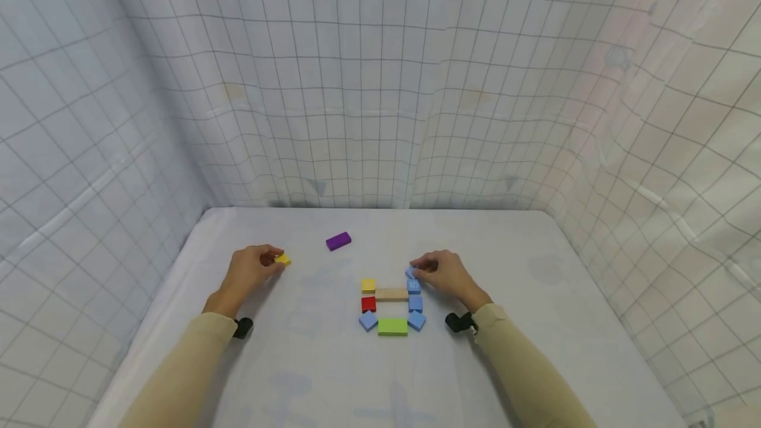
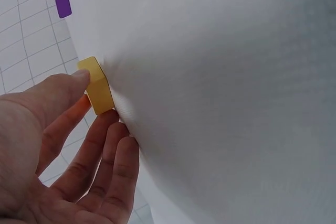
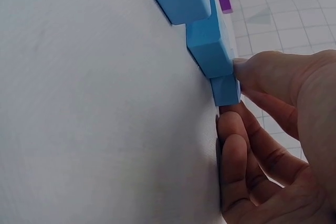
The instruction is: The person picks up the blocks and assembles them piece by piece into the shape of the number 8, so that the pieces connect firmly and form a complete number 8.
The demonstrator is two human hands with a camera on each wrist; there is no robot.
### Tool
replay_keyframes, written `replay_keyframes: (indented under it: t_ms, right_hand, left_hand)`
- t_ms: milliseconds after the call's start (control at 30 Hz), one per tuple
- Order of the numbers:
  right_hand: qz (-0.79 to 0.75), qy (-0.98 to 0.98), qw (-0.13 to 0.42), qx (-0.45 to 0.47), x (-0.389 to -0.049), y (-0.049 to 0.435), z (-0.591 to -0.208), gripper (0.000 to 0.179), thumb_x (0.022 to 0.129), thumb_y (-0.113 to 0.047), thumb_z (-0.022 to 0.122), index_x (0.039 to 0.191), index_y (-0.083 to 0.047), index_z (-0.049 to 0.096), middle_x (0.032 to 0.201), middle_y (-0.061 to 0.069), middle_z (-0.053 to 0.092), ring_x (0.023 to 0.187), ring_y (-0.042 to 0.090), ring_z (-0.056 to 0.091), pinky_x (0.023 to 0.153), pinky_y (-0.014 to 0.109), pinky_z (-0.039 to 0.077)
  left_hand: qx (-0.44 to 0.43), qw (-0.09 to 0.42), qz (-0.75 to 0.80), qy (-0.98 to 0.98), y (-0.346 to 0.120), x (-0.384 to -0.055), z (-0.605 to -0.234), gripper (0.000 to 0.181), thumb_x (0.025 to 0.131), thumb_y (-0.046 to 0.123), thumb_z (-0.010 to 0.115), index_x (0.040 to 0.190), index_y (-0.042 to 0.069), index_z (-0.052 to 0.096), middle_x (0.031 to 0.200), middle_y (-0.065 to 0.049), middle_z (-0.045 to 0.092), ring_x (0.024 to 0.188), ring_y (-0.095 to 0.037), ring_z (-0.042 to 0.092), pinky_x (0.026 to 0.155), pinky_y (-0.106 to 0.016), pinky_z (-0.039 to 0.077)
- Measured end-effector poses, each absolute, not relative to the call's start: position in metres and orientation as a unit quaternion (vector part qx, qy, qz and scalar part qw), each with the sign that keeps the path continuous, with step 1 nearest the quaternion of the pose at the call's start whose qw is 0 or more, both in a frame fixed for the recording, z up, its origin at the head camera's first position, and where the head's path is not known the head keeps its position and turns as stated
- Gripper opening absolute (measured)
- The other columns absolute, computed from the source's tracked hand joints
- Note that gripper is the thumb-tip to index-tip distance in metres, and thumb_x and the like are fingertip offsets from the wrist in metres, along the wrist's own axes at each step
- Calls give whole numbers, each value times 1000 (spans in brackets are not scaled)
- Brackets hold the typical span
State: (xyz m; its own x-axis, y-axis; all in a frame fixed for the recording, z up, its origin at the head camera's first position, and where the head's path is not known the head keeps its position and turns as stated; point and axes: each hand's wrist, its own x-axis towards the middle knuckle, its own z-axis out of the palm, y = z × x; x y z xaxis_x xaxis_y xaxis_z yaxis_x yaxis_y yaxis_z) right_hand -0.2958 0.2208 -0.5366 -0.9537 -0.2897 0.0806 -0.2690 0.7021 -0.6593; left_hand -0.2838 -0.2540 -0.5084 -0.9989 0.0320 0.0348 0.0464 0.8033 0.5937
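My left hand (image 1: 252,273) pinches a yellow block (image 2: 100,85) between thumb and fingers, low over the left part of the table. With thumb and fingertips my right hand (image 1: 446,275) holds a small blue block (image 3: 226,89) at the upper right end of a block arrangement. That block sits against another blue block (image 1: 413,286). Below it lie a further blue block (image 1: 415,304) and a tilted blue one (image 1: 417,320). The left side has a yellow block (image 1: 368,285), a red block (image 1: 368,304) and a tilted blue block (image 1: 368,320). A wooden plank (image 1: 391,294) spans between the sides; a green block (image 1: 392,327) lies at the bottom.
A purple block (image 1: 339,241) lies alone toward the back, between the two hands. The white-covered table (image 1: 309,375) is enclosed by grid-patterned curtains (image 1: 374,84) at the back and both sides.
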Motion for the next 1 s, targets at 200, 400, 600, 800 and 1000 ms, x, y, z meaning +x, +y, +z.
replay_keyframes:
  t_ms: [200, 400, 600, 800, 1000]
  right_hand:
    - [-356, 923, 14, -149, -296, 221, -536, 19, 106, -19, 88, 124, -15, 91, 113, 2, 87, 94, 11, 69, 87, 29, 59]
    - [-360, 921, 18, -147, -295, 221, -537, 19, 106, -19, 88, 125, -16, 90, 114, 2, 87, 95, 11, 70, 88, 30, 60]
    - [-364, 919, 14, -152, -294, 220, -536, 19, 106, -18, 88, 124, -14, 90, 114, 3, 88, 94, 10, 69, 88, 29, 59]
    - [-364, 919, 13, -153, -294, 220, -537, 19, 106, -18, 88, 124, -14, 90, 113, 2, 88, 93, 9, 69, 86, 26, 58]
    - [-365, 919, 13, -149, -294, 220, -536, 19, 106, -18, 88, 124, -15, 91, 114, 2, 88, 93, 9, 68, 87, 27, 58]
  left_hand:
    - [-15, 11, -307, -951, -253, -285, -509, 35, 107, 15, 84, 138, -1, 81, 125, -23, 84, 112, -38, 76, 91, -41, 62]
    - [-16, 10, -308, -951, -250, -284, -508, 35, 107, 15, 84, 137, -2, 82, 120, -22, 84, 107, -34, 75, 84, -34, 58]
    - [-18, 14, -312, -950, -248, -281, -507, 34, 106, 16, 86, 136, -1, 83, 121, -22, 84, 107, -35, 77, 87, -39, 61]
    - [-15, 10, -307, -952, -247, -282, -510, 34, 107, 18, 86, 136, 1, 84, 122, -22, 85, 110, -38, 78, 93, -46, 63]
    - [-21, 14, -306, -952, -244, -282, -510, 33, 106, 19, 86, 135, 2, 85, 122, -20, 86, 109, -37, 78, 93, -47, 64]
